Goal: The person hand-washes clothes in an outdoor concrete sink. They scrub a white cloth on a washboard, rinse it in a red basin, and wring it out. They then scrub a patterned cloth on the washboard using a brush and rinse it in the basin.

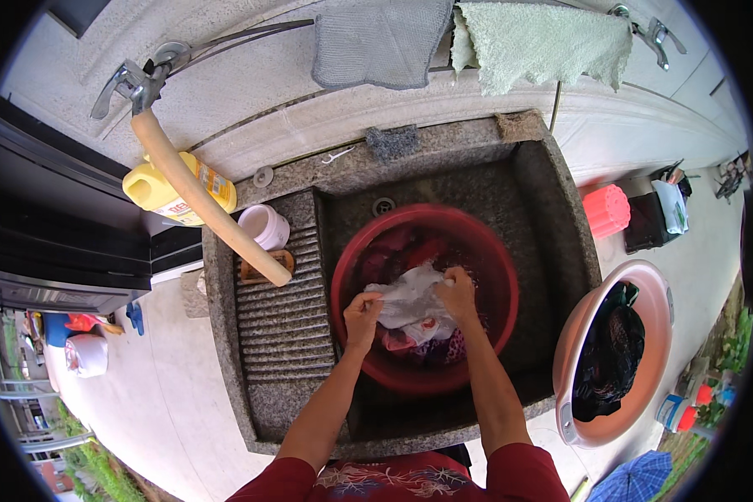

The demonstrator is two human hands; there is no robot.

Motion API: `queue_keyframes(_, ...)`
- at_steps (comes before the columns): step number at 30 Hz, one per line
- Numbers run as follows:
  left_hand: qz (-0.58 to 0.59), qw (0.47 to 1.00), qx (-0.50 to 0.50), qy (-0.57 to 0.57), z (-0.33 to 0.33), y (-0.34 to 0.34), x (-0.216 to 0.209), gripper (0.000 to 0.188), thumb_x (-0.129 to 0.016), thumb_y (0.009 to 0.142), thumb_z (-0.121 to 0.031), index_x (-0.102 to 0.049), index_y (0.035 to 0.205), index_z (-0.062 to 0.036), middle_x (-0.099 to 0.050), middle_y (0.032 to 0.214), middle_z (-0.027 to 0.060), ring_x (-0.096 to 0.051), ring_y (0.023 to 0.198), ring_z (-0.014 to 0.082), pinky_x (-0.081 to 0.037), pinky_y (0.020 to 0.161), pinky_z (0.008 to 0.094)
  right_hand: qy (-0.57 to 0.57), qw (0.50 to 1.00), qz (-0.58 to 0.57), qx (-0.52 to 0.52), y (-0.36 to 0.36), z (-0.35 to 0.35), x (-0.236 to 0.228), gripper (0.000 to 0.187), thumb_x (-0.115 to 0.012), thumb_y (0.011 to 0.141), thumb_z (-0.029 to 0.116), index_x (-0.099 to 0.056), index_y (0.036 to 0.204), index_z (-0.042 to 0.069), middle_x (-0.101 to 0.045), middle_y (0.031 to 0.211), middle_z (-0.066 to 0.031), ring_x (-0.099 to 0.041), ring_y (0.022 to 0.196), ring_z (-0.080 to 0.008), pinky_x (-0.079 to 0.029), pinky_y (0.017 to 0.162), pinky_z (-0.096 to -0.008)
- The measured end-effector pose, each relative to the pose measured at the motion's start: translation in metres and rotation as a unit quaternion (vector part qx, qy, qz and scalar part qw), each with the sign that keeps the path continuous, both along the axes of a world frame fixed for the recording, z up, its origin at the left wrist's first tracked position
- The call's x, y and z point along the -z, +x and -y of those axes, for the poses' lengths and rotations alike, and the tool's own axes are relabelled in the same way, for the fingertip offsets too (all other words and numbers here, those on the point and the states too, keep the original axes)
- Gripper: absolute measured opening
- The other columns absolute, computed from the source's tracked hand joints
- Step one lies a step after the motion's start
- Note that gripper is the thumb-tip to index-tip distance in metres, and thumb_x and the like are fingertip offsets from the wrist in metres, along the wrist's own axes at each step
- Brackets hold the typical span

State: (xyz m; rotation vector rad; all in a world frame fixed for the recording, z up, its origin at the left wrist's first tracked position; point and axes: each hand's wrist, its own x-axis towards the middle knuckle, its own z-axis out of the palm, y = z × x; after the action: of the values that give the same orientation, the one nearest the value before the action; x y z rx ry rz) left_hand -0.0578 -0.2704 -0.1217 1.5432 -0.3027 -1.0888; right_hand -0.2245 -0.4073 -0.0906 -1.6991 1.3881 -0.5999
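Between my two hands a wet white cloth (412, 299) is stretched over a red basin (509, 280). My left hand (363, 320) pinches the cloth's left edge. My right hand (456, 296) is closed round its right side. Under the cloth, dark red and purple patterned clothes (389, 255) lie in the basin, partly hidden by it. The basin stands in a dark stone sink (552, 188), just right of its ribbed washboard (284, 339). What kind of garment the white cloth is, I cannot tell.
A hose (201, 197) hangs from the left tap (134, 88) over the washboard. Beside it stand a yellow jug (155, 188), a lilac tub (264, 226) and a wooden brush (251, 269). Right of the sink, a pink tub (653, 368) holds black clothing. Two cloths hang above.
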Motion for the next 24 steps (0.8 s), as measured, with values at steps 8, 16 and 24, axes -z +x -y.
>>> queue_keyframes(8,-0.435,0.876,-0.027,-0.207,-0.011,-0.009,-0.049,0.040,-0.053,0.089,-0.045,-0.056,0.110,-0.0120,-0.060,0.104,0.0040,-0.059,0.095,0.0200,-0.050,0.082,0.0353,-0.131,0.975,0.078,-0.160,0.074,-0.157,-0.125,0.027,-0.064,0.071,0.007,-0.048,0.092,0.007,-0.050,0.099,-0.0149,-0.057,0.081,-0.0375,-0.049,0.065,-0.0432)
queue_keyframes(16,-0.382,0.920,-0.032,-0.083,-0.013,-0.039,-0.091,0.042,-0.043,0.094,-0.048,-0.054,0.117,-0.0144,-0.061,0.110,0.0036,-0.061,0.096,0.0189,-0.053,0.078,0.0352,-0.101,0.991,-0.084,-0.021,0.089,-0.078,-0.077,0.020,-0.059,0.083,0.025,-0.059,0.079,0.006,-0.064,0.073,-0.0196,-0.063,0.071,-0.0382,-0.050,0.061,-0.0473)
queue_keyframes(24,-0.454,0.812,0.113,-0.348,-0.051,0.000,-0.016,0.030,-0.043,0.097,-0.035,-0.055,0.115,-0.0153,-0.062,0.108,0.0040,-0.062,0.096,0.0206,-0.053,0.082,0.0366,-0.277,0.953,-0.022,-0.121,0.089,-0.167,-0.122,0.015,-0.059,0.081,0.021,-0.054,0.077,0.008,-0.060,0.068,-0.0157,-0.062,0.060,-0.0348,-0.050,0.050,-0.0443)
